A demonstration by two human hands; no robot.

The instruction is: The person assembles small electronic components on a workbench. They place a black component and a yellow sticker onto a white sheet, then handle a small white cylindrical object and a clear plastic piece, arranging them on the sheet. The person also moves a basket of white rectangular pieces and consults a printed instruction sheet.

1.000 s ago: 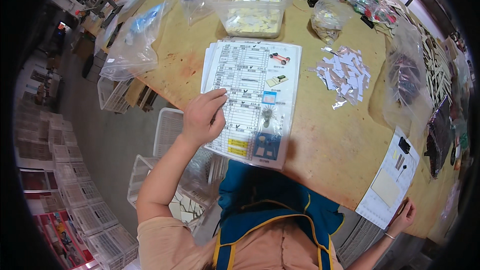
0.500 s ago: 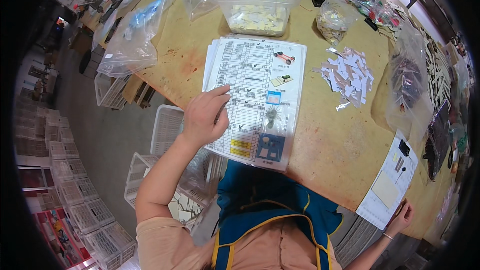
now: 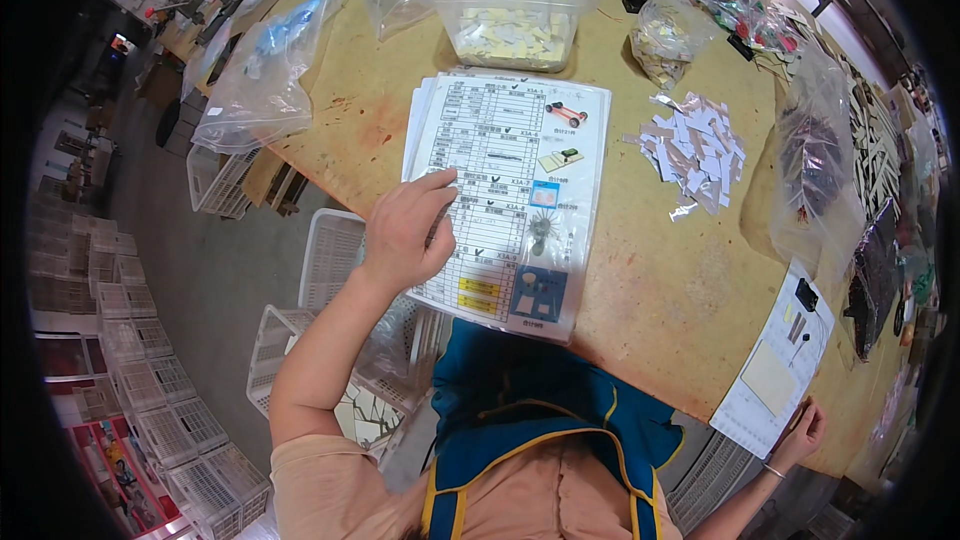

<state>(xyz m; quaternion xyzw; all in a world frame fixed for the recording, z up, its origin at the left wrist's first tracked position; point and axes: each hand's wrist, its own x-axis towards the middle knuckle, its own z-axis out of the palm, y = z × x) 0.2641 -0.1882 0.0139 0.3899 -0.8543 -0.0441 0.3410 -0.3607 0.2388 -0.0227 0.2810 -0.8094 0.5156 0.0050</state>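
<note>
A sheaf of printed list pages in a clear sleeve lies on the table, with tables, tick marks, yellow bars and small pictures. My left hand rests on its left side, index finger stretched onto the page and the other fingers bent, holding nothing. Far to the right, my right hand lies at the table's front edge with its fingers loosely bent and nothing visible in them. Next to it is a white sheet carrying a black box-shaped part, small strips and a pale square board.
A clear tub of yellow and white pieces stands at the back. Right of the pages is a pile of white and brown strips, near a knotted bag. Plastic bags lie left. White crates stand below the table's left edge.
Almost nothing differs. The whole picture has shifted very slightly left; both hands stay where they were on the pages and at the table edge.
</note>
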